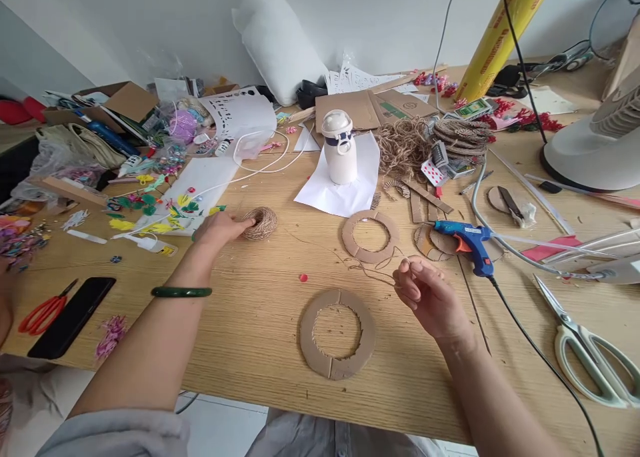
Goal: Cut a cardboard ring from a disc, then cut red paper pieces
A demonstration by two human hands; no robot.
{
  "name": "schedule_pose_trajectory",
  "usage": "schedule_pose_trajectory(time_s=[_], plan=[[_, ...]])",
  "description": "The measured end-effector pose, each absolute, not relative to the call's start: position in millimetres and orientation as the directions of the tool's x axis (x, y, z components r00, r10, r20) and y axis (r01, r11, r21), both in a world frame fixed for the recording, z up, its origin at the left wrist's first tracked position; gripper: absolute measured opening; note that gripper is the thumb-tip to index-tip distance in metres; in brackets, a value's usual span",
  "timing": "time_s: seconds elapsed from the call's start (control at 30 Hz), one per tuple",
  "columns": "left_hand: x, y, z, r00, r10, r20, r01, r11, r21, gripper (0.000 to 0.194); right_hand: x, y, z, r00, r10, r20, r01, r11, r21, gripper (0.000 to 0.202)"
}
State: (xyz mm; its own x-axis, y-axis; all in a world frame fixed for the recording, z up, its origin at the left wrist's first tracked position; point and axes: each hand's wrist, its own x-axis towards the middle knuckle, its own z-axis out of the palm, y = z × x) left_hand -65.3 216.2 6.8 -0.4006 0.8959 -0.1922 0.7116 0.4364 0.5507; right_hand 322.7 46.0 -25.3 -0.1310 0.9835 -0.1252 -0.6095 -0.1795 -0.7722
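My left hand (223,232), a green bangle on its wrist, has its fingers on a small ball of twine (262,223) lying on the table. My right hand (423,290) is raised over the table, thumb and fingertips pinched on the thin twine's end. The strand (320,246) runs loosely from the ball to that hand. Between my hands, one cardboard ring (313,358) lies near the front edge, and a second ring (350,245) sits farther back, with some loose twine at its lower side.
A blue glue gun (467,237) with a cable lies right of the rings. Large scissors (575,337) are at the right front. A white bottle (341,157) stands on paper. A phone (75,316) and red-handled pliers (44,314) lie left. Another person's arm (4,310) shows at the left edge.
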Motion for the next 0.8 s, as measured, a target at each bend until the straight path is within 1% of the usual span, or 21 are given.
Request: schedule_pose_trajectory(time_s=[0.03,0.1,0.13,0.17,0.23,0.27,0.3,0.33,0.37,0.4,0.43,0.47,0.57,0.63,0.7,0.8], plan=[[-59.7,209.3,13.1,-0.417,0.899,-0.136,0.733,0.421,0.534,0.049,322.1,45.9,-25.9,-0.131,0.983,-0.126,-0.608,-0.181,-0.773,0.018],[-40.4,190.5,23.5,-0.364,0.931,-0.031,0.775,0.321,0.545,0.048,320.9,45.7,-27.1,-0.133,0.983,-0.125,-0.602,-0.18,-0.778,0.018],[-26.8,178.7,26.8,-0.281,0.959,0.028,0.789,0.214,0.576,0.044,320.3,45.5,-27.7,-0.133,0.984,-0.122,-0.598,-0.178,-0.782,0.019],[-11.0,166.1,28.3,-0.175,0.983,0.05,0.782,0.108,0.614,0.04,319.7,45.5,-28.3,-0.135,0.984,-0.118,-0.594,-0.176,-0.785,0.019],[23.5,140.9,25.5,0.003,1.0,0.017,0.73,-0.014,0.683,0.039,319.1,45.7,-29.3,-0.139,0.984,-0.107,-0.59,-0.169,-0.789,0.02],[40.1,130.0,21.2,0.155,0.987,-0.036,0.661,-0.076,0.747,0.045,319.2,46.2,-29.7,-0.14,0.985,-0.103,-0.59,-0.166,-0.79,0.021],[54.6,120.8,15.3,0.319,0.944,-0.083,0.606,-0.136,0.783,0.052,319.6,46.8,-30.1,-0.138,0.985,-0.102,-0.59,-0.164,-0.791,0.021],[66.2,113.9,8.3,0.466,0.878,-0.111,0.582,-0.209,0.786,0.056,320.6,47.8,-30.5,-0.132,0.986,-0.104,-0.589,-0.163,-0.791,0.022],[74.3,109.1,0.9,0.562,0.821,-0.102,0.576,-0.301,0.76,0.055,322.1,49.0,-30.9,-0.122,0.987,-0.109,-0.59,-0.16,-0.792,0.021],[78.5,106.2,-6.2,0.611,0.788,-0.075,0.585,-0.387,0.712,0.047,323.9,50.4,-31.2,-0.108,0.988,-0.114,-0.592,-0.156,-0.791,0.021],[79.1,104.6,-12.4,0.632,0.774,-0.042,0.594,-0.448,0.668,0.031,326.1,52.0,-31.4,-0.09,0.989,-0.119,-0.597,-0.149,-0.788,0.021],[76.3,103.8,-17.1,0.631,0.776,-0.02,0.599,-0.471,0.648,0.02,328.5,53.8,-31.6,-0.065,0.99,-0.124,-0.604,-0.139,-0.785,0.021],[55.2,100.0,-19.6,0.592,0.806,0.024,0.617,-0.472,0.629,0.032,335.1,59.7,-32.2,0.022,0.989,-0.144,-0.628,-0.098,-0.772,0.025],[37.3,92.7,-14.7,0.544,0.837,0.063,0.637,-0.461,0.619,0.033,338.0,63.5,-33.5,0.077,0.984,-0.161,-0.635,-0.076,-0.768,0.026],[20.4,81.7,-10.1,0.458,0.884,0.093,0.677,-0.414,0.608,0.033,339.7,66.4,-35.4,0.118,0.976,-0.184,-0.627,-0.07,-0.776,0.026],[-1.6,63.9,-10.5,0.251,0.955,0.155,0.707,-0.291,0.644,0.028,341.4,67.5,-36.9,0.156,0.963,-0.22,-0.577,-0.092,-0.811,0.026]])
